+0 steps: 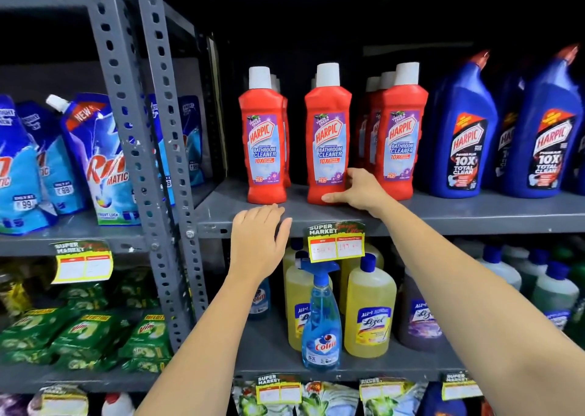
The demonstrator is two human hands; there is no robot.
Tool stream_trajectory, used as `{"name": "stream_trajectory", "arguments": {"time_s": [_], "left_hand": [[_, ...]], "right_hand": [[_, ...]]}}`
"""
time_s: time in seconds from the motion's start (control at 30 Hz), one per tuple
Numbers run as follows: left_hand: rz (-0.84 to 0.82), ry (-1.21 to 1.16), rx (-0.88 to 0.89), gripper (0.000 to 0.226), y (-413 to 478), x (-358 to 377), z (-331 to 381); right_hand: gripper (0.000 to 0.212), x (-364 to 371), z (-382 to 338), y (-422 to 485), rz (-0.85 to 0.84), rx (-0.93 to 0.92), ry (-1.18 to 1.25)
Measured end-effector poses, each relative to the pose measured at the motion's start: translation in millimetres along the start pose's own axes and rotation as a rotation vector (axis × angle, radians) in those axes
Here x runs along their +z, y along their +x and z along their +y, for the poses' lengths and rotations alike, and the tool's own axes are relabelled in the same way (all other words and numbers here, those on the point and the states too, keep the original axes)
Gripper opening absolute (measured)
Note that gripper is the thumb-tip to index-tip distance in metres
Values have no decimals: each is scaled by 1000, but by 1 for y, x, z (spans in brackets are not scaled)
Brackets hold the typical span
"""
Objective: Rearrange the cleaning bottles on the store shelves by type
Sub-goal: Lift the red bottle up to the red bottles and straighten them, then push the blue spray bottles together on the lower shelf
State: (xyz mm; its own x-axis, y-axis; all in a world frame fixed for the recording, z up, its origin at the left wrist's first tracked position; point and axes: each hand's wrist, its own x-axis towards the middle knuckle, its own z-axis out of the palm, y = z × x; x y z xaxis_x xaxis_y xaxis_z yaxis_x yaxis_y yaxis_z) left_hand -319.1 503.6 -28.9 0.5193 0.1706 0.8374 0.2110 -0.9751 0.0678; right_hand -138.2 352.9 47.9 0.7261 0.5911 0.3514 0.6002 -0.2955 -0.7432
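Red Harpic bathroom cleaner bottles with white caps stand in three rows on the grey shelf [443,213]. My right hand [357,192] grips the base of the middle front red bottle [327,130], thumb across its front and fingers at its right side. The left front red bottle [264,130] stands just above my left hand [258,241], which hovers flat at the shelf's front edge, holding nothing. A third red bottle [400,130] stands to the right. Blue Harpic toilet cleaner bottles [465,137] fill the shelf's right end.
On the shelf below stand a blue Colin spray bottle [321,320], yellow Lizol bottles [370,314], a purple bottle [418,317] and pale bottles at right. A perforated grey upright [142,130] divides off Rin pouches [95,162] and green Vim packs [85,333]. A yellow price tag [335,248] hangs from the edge.
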Motion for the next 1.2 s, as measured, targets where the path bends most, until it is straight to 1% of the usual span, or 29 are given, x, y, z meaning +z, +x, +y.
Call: {"name": "stream_trajectory", "arguments": {"time_s": [0.1, 0.3, 0.4, 0.7, 0.97, 1.07, 1.1, 1.13, 1.17, 1.2], "left_hand": [[-14, -1, -7, 39, -1, 0, 0], [-35, -7, -20, 41, 0, -1, 1], [-29, -10, -16, 41, 0, -1, 2], [-29, -10, -12, 42, -1, -1, 1], [-40, 15, -3, 43, -3, -1, -1], [-51, 12, 12, 43, -2, -3, -1], [-57, 12, 14, 43, -1, -4, -1], [-58, 22, 13, 43, -3, -5, 0], [-47, 37, 6, 43, -6, -6, 1], [-25, 47, -12, 43, -14, -7, 3]], "right_hand": [[72, 6, 1, 3, 18, 9, 15], [71, 7, 4, 3, -3, 1, 96], [68, 6, 5, 6, -37, 5, 162], [65, -1, 4, 10, -134, 51, 197], [67, 4, 6, 11, -97, 80, 201], [67, -1, -1, -1, -103, 95, 194], [68, -5, -4, -8, -89, 89, 181], [71, -8, -5, -17, -37, 70, 153], [69, -13, -5, -29, 62, 28, 132], [60, -16, -2, -45, 207, -35, 141]]}}
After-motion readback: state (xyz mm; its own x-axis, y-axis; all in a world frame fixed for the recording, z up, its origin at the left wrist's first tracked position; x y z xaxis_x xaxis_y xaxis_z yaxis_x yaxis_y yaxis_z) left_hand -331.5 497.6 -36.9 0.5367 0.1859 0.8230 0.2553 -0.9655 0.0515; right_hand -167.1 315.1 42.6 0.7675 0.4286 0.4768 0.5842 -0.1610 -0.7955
